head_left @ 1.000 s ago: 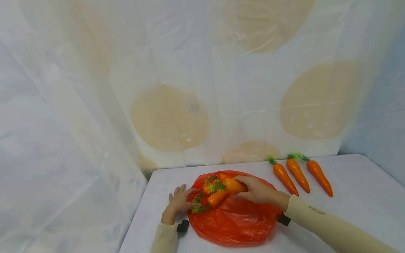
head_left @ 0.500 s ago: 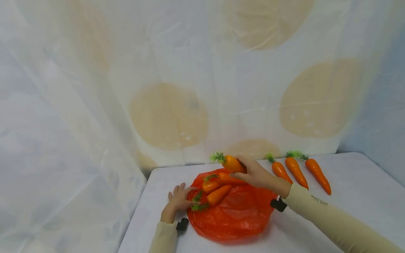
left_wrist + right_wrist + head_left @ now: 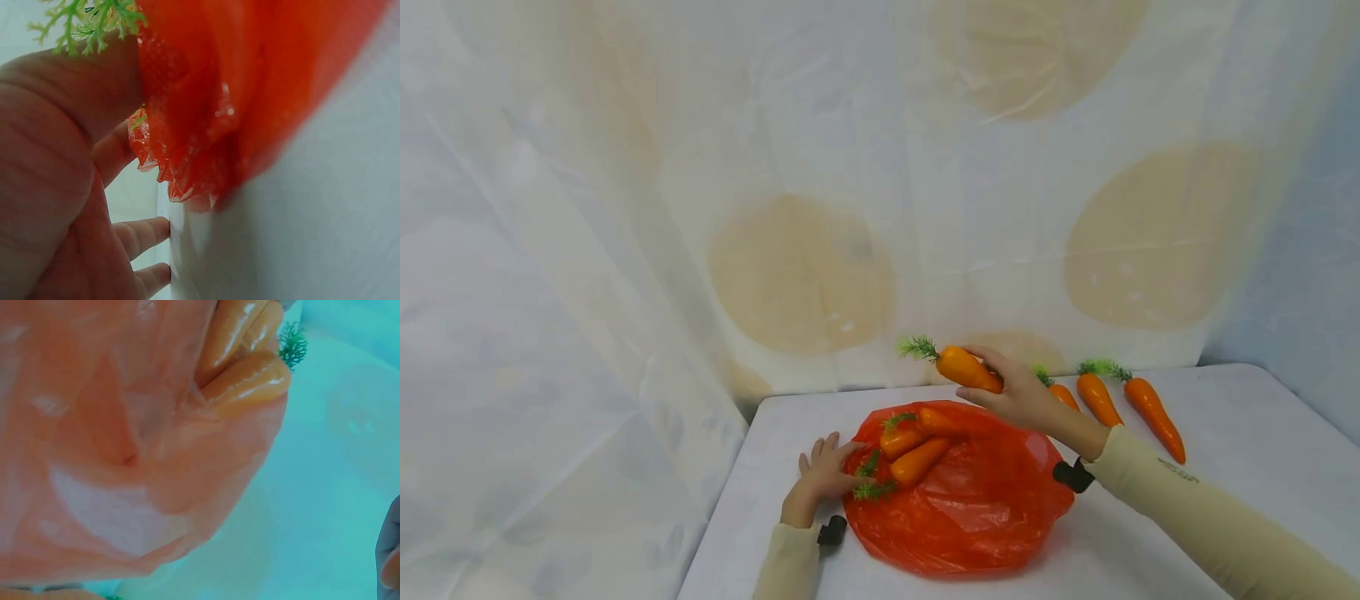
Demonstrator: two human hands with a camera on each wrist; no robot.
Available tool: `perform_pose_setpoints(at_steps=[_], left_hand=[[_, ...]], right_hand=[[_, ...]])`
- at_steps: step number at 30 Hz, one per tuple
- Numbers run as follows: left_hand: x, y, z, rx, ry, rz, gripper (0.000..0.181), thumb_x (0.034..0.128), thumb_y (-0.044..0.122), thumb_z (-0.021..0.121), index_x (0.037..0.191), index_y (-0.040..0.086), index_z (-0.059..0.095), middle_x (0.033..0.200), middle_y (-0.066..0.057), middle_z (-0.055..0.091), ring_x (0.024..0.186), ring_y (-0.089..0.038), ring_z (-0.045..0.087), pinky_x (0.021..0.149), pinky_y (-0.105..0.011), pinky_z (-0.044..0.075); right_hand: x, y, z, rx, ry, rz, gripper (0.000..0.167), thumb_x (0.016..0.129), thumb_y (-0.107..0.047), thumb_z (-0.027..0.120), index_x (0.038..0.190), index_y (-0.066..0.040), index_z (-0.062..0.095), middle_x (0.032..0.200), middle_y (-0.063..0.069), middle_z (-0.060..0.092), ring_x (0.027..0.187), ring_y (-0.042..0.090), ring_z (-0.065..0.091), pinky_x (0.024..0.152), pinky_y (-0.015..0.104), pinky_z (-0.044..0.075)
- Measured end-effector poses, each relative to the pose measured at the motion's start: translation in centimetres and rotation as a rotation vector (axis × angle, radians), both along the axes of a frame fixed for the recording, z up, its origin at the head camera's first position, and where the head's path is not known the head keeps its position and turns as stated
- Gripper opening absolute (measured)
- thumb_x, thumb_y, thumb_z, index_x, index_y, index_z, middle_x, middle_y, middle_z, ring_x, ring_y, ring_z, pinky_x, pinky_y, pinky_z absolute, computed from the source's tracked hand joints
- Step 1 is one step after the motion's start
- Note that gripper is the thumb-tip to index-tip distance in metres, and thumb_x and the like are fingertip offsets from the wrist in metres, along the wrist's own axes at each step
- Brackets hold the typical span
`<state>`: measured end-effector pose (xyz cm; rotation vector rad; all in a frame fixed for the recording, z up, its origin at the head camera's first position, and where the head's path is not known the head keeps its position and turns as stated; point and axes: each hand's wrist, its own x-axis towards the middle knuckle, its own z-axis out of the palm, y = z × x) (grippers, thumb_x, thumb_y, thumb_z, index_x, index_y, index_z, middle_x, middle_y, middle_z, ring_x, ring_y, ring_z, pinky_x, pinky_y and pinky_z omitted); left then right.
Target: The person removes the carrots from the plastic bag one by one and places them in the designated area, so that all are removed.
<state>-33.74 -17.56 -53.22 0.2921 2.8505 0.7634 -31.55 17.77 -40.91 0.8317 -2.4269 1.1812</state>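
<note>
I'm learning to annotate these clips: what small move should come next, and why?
Probably swing the right hand rightward and lay the held carrot beside the row of three carrots on the table: that carrot has been lifted clear of the red bag, while the left hand rests at the bag's edge.

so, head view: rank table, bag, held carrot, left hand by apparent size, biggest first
1. Table, cut off by frame
2. Bag
3. Left hand, held carrot: too alike to rank; carrot partly hidden

Cream sleeves (image 3: 1217, 521), R one w/ dark lettering (image 3: 1178, 470) (too sm. to read); blk wrist cams (image 3: 832, 532), L & R.
</note>
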Motion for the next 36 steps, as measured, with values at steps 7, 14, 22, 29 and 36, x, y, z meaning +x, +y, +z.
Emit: perform_pose_setpoints(at_steps=[7, 14, 22, 29, 36], left_hand=[[-0.2, 0.0, -0.5, -0.001, 0.007, -0.01, 0.064, 0.0762, 0.049, 0.08, 0.135, 0.032, 0.059, 0.159, -0.02, 0.028, 0.144, -0.049, 0.016, 0.109, -0.079, 0.004], [-0.1, 0.1, -0.6, -0.002, 0.007, -0.01, 0.065, 0.0765, 0.049, 0.079, 0.135, 0.03, 0.058, 0.159, -0.021, 0.028, 0.145, -0.049, 0.015, 0.11, -0.079, 0.003], [-0.2, 0.1, -0.4, 0.002, 0.0, 0.0, 0.065, 0.0757, 0.049, 0.08, 0.134, 0.031, 0.059, 0.159, -0.02, 0.027, 0.145, -0.049, 0.015, 0.11, -0.078, 0.003], [-0.3, 0.1, -0.4, 0.001, -0.008, 0.004, 0.065, 0.0753, 0.05, 0.08, 0.135, 0.032, 0.059, 0.159, -0.019, 0.027, 0.145, -0.049, 0.015, 0.11, -0.078, 0.002], [-0.3, 0.0, -0.5, -0.011, -0.007, 0.01, 0.064, 0.077, 0.048, 0.079, 0.135, 0.031, 0.058, 0.16, -0.02, 0.027, 0.146, -0.049, 0.014, 0.11, -0.078, 0.001]], right_hand=[[0.0, 0.9, -1.0, -0.006, 0.025, -0.01, 0.06, 0.088, -0.024, 0.076, 0.142, -0.016, 0.05, 0.117, 0.008, 0.066, 0.077, 0.013, 0.061, 0.064, 0.026, 0.056], [0.1, 1.8, -1.6, -0.001, -0.001, -0.01, 0.059, 0.089, -0.021, 0.075, 0.142, -0.016, 0.049, 0.102, 0.008, 0.067, 0.073, 0.012, 0.06, 0.059, 0.025, 0.054], [0.4, 2.9, -1.5, 0.005, -0.063, -0.035, 0.062, 0.09, -0.019, 0.073, 0.145, -0.014, 0.044, 0.1, 0.007, 0.065, 0.077, 0.014, 0.056, 0.065, 0.024, 0.052], [0.2, 4.8, -1.9, 0.028, -0.036, -0.072, 0.06, 0.09, -0.022, 0.074, 0.142, -0.018, 0.046, 0.097, 0.005, 0.066, 0.073, 0.014, 0.057, 0.063, 0.025, 0.053], [0.0, 6.5, -2.5, 0.046, -0.045, -0.144, 0.059, 0.09, -0.024, 0.074, 0.141, -0.016, 0.047, 0.096, 0.006, 0.065, 0.072, 0.015, 0.055, 0.061, 0.025, 0.051]])
